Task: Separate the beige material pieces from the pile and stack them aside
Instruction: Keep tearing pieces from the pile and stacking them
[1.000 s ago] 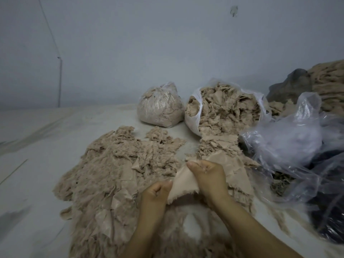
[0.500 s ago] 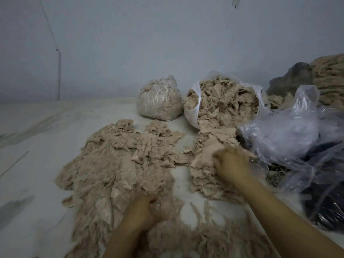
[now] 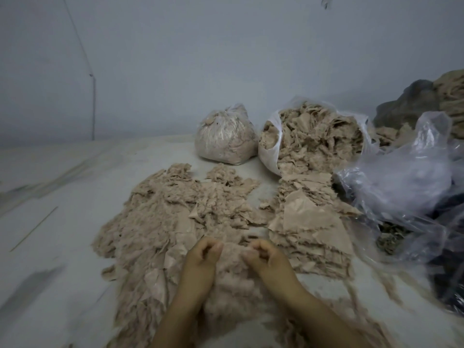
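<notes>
Progress, as I read it from my seat, is somewhere in the middle. The pile (image 3: 170, 222) of tangled beige scraps is the biggest thing before me, sprawling from about ten o'clock down to six o'clock across the pale work surface (image 3: 62, 197), and plenty of it is left to sort. At roughly two o'clock from the hands lies the stack (image 3: 311, 229) of flatter beige sheets, layered one on another with ragged edges, lying just beside the pile's right edge; it already has a fair thickness, so a good share looks done. Behind it, near one o'clock, an open bag (image 3: 313, 136) spills more beige scraps toward the stack, and I cannot tell whether those count as sorted. A tied bag (image 3: 226, 136) sits at twelve o'clock, and crumpled clear plastic (image 3: 406, 187) fills three o'clock.

Both hands are down in the near part of the pile. My left hand (image 3: 200, 257) has its fingers curled in, pinching a tuft of the fluffy scrap between them. My right hand (image 3: 263, 257) is curled likewise, fingertips gripping the same clump from the other side. I judge that they are about to part or lift a piece.
</notes>
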